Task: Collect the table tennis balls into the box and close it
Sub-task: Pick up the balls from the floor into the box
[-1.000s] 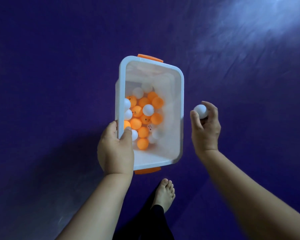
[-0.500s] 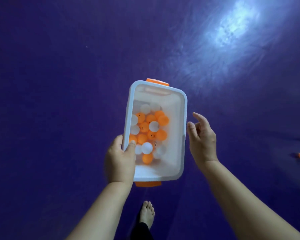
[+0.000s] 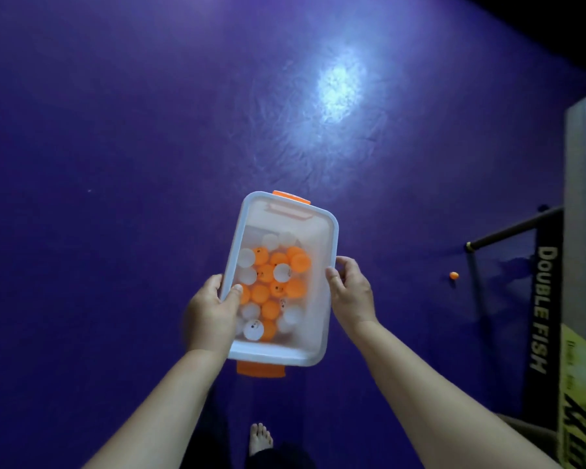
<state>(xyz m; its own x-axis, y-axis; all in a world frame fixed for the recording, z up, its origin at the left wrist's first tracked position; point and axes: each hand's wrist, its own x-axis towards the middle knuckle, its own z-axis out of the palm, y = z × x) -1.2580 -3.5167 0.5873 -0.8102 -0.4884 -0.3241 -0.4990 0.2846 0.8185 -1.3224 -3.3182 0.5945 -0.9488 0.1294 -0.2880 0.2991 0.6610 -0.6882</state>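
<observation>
Now | left hand [image 3: 210,313] fingers grip box [image 3: 322,319] left rim | right hand [image 3: 351,292] fingers clasp right rim | arms outstretched

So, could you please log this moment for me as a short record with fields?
box: translucent white plastic box with orange handles, open, no lid on it
contents: orange and white table tennis balls
left hand: grips the left rim, thumb inside
right hand: grips the right rim
stray: small orange ball on the purple floor, near a dark table leg
</observation>
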